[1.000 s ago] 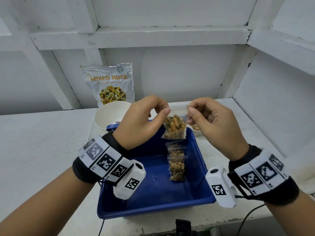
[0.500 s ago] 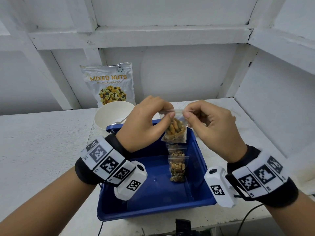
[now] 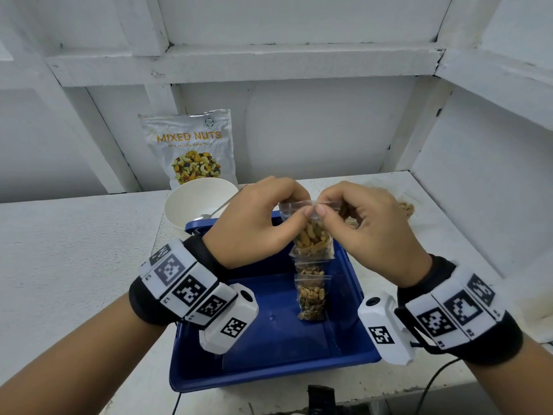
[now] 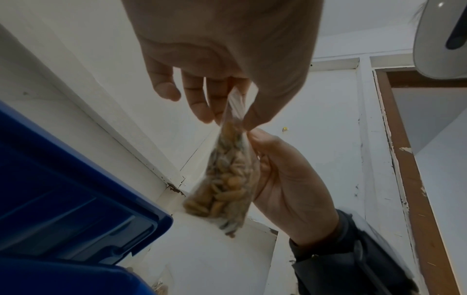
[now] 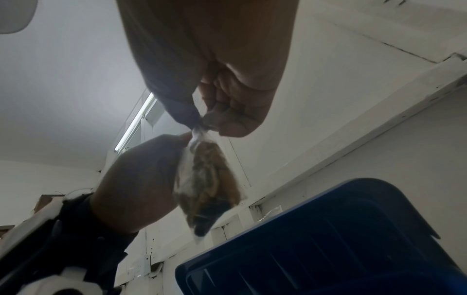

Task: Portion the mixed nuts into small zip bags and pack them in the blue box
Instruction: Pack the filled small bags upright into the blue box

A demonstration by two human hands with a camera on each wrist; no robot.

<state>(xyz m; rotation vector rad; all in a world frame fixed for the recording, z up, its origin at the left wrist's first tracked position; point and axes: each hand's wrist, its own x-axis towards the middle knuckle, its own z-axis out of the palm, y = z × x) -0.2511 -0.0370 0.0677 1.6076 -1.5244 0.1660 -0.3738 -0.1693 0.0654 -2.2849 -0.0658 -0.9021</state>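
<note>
1. Left hand [image 3: 254, 226] pinches top strip of a small zip bag [image 3: 312, 238] w/ thumb + curled fingers, at the bag's left half.
2. Right hand [image 3: 371, 232] pinches the same strip at the right half; both thumbs meet near the middle of the strip.
3. Zip bag hangs upright in the air above the far part of the blue box [image 3: 269, 369], apart from it, lower half full of mixed nuts.
4. Left wrist view: bag [image 4: 227, 179] dangles betw. left hand [image 4: 227, 49] and right hand [image 4: 290, 189]; box rim [image 4: 88, 179] lower left.
5. Right wrist view: dim; bag [image 5: 207, 179] held at its top by right hand [image 5: 215, 59] and left hand [image 5: 136, 183]; box corner [image 5: 328, 239] below.
6. Inside the box: two filled zip bags [image 3: 311, 295] lie on its floor toward its right side, one overlapping the other.
7. Behind the box, left: white bowl [image 3: 191, 205] w/ a spoon [image 3: 209, 214] in it, touching the box's far rim or just beside it – can't tell.
8. Behind the bowl: "MIXED NUTS" pouch [image 3: 190, 148] upright against the wall.
9. Box sits on the white surface [image 3: 74, 250] near its front edge.
</note>
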